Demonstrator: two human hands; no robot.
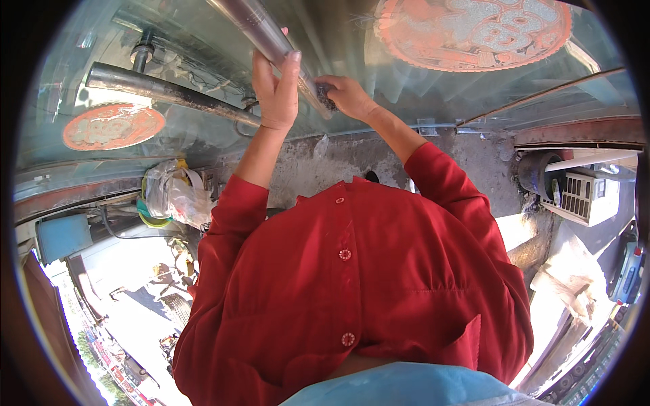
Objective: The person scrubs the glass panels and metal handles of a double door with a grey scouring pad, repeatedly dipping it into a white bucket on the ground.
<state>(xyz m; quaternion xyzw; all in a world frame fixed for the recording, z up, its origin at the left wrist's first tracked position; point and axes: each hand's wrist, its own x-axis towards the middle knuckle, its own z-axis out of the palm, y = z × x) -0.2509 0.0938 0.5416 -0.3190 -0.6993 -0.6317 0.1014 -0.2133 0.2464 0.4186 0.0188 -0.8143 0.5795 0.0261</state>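
A shiny metal tube handle (254,25) slants down from the top edge in front of the glass (345,40). My left hand (277,91) is wrapped around it, thumb on the near side and fingers behind. At the tube's lower end, my right hand (350,99) pinches a dark scouring pad (326,96), which looks like steel wool, against the metal. To the left is a second, darker tube handle (172,91) with round mounts. Part of it passes behind my left wrist.
Round red paper-cut decals (477,35) show on the glass. Below the glass lies a worn concrete floor (345,157). Plastic bags (177,193) hang at the left. A dark bucket (538,175) and a white plastic crate (579,198) stand at the right.
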